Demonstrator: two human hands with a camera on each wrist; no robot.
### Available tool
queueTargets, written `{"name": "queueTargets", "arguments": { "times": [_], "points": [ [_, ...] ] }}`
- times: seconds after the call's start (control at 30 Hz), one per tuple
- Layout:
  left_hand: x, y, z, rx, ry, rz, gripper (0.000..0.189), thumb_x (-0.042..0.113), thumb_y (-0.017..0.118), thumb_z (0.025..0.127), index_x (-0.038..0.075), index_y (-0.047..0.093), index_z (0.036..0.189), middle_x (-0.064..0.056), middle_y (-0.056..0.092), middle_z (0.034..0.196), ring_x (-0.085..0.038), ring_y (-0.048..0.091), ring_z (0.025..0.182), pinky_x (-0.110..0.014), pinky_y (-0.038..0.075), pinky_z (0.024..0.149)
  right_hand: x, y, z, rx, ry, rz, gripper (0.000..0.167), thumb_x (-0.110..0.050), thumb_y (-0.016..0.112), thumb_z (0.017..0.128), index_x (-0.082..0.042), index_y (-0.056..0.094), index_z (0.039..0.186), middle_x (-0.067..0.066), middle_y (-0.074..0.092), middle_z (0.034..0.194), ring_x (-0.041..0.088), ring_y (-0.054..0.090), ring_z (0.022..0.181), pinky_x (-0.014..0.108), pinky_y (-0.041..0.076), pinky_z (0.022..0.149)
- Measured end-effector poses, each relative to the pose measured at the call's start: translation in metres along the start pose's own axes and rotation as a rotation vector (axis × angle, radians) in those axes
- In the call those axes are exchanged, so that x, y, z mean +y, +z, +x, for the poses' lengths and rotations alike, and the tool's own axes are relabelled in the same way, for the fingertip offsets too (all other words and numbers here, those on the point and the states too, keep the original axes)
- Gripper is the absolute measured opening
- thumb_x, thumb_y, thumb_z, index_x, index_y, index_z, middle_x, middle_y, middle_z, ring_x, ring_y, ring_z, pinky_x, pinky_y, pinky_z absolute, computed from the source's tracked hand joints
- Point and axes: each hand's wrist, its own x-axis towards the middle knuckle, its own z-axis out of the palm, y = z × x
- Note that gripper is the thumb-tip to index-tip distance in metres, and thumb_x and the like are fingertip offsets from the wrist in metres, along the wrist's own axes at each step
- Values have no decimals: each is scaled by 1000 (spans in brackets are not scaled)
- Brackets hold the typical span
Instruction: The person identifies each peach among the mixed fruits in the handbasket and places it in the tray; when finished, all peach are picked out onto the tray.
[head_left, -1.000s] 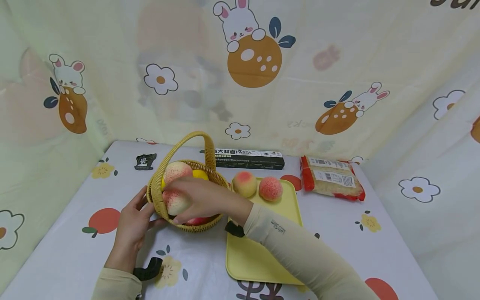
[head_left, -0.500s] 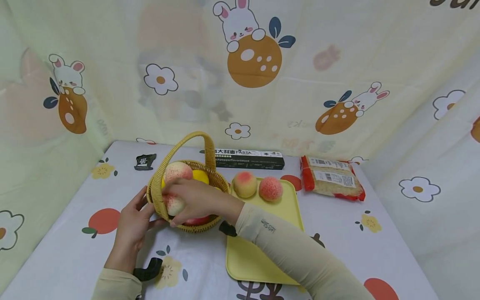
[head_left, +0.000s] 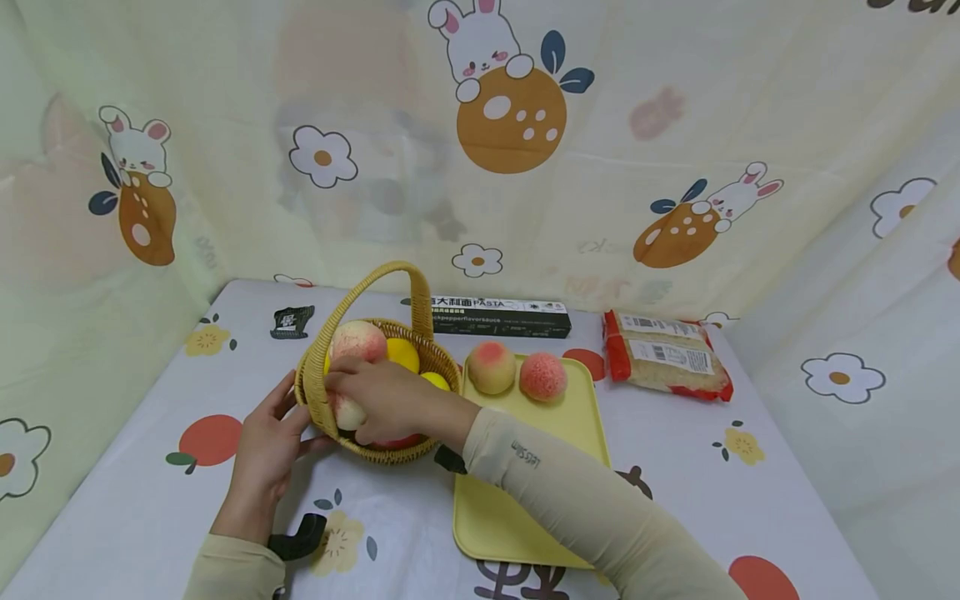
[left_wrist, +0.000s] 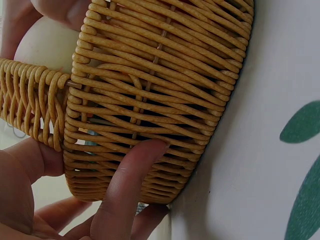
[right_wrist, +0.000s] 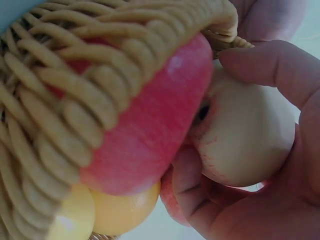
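A woven basket (head_left: pixel 397 455) with an arched handle stands left of the middle, filled with fruit. My left hand (head_left: pixel 266 446) holds the basket's left side, its thumb (left_wrist: pixel 127 182) against the weave below the handle's base. Inside the basket, my right hand (head_left: pixel 401 402) grips a pale peach (right_wrist: pixel 250 125) between thumb and fingers. Beside that peach is a red apple (right_wrist: pixel 160 120), and an orange-yellow fruit (right_wrist: pixel 125 207) lies near it. Another peach (head_left: pixel 358 340) sits at the back of the basket, next to a yellow fruit (head_left: pixel 402 356).
A yellow tray (head_left: pixel 510 521) lies right of the basket under my right forearm, bearing two peaches (head_left: pixel 491 367) at its far end. Behind stands a black pasta box (head_left: pixel 498 320). A red-edged bag (head_left: pixel 667 354) lies back right, a small black packet (head_left: pixel 291 322) back left.
My right hand has shifted slightly left and turned over the peach, covering more of it. A yellow fruit at the basket's right now shows more. The left hand stays in place.
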Motion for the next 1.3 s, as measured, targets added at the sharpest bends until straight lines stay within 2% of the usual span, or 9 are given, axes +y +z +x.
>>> {"name": "queueTargets", "arguments": {
  "times": [0.4, 0.73, 0.9, 1.3],
  "points": [
    [-1, 1, 1, 4, -2, 7, 75, 17, 56, 104, 35, 23, 169, -10, 33, 173, -34, 52, 139, -31, 67, 77, -3, 6, 0, 24, 23, -40, 74, -27, 85, 89, -22, 53, 155, 0, 47, 159, 21, 57, 131, 31, 48, 118],
    [0, 1, 1, -1, 2, 10, 75, 17, 56, 104, 35, 22, 169, -10, 33, 173, -34, 52, 139, -32, 68, 78, 0, 15, -4, 111, -22, -96, 68, -31, 83, 90, -22, 55, 151, 2, 50, 152, 23, 60, 121, 31, 53, 109],
    [0, 1, 1, 8, 11, 20, 75, 18, 57, 104, 35, 23, 169, -10, 34, 173, -34, 54, 137, -33, 68, 79, 1, 17, -5, 140, -38, -99, 65, -31, 82, 91, -22, 56, 150, 2, 50, 152, 23, 58, 125, 31, 50, 112],
    [-1, 1, 0, 13, 0, 20, 75, 18, 57, 105, 36, 23, 169, -10, 33, 173, -33, 54, 136, -34, 68, 80, -2, 17, -7, 133, -29, -75, 66, -27, 82, 91, -22, 55, 151, 2, 49, 153, 25, 55, 130, 33, 47, 117]
  ]
}}
